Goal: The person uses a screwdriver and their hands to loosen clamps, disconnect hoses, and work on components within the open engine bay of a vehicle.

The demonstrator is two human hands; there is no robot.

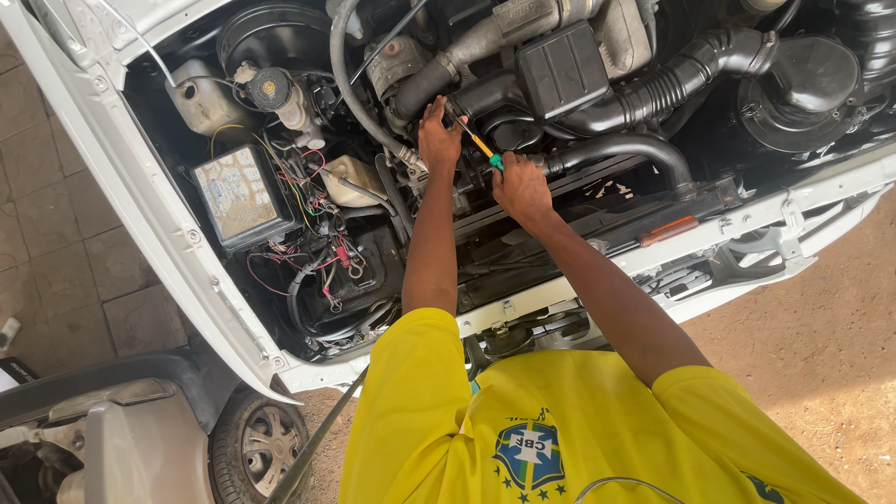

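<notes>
I lean over the open engine bay of a white car. My right hand (pixel 521 187) grips the green and yellow handle of a screwdriver (pixel 483 147), whose shaft points up and left into the engine. My left hand (pixel 439 135) rests with its fingers at the screwdriver's tip, against a black hose and clamp beside a black plastic box (pixel 563 68). The tip itself is hidden behind my fingers.
A ribbed black intake hose (pixel 672 84) runs right to a round black housing (pixel 807 89). At left sit a fuse box (pixel 241 194) with loose red and yellow wires, a brake reservoir (pixel 271 89) and a white fender (pixel 121 177). A wheel (pixel 261 443) and prop rod (pixel 317 439) are below.
</notes>
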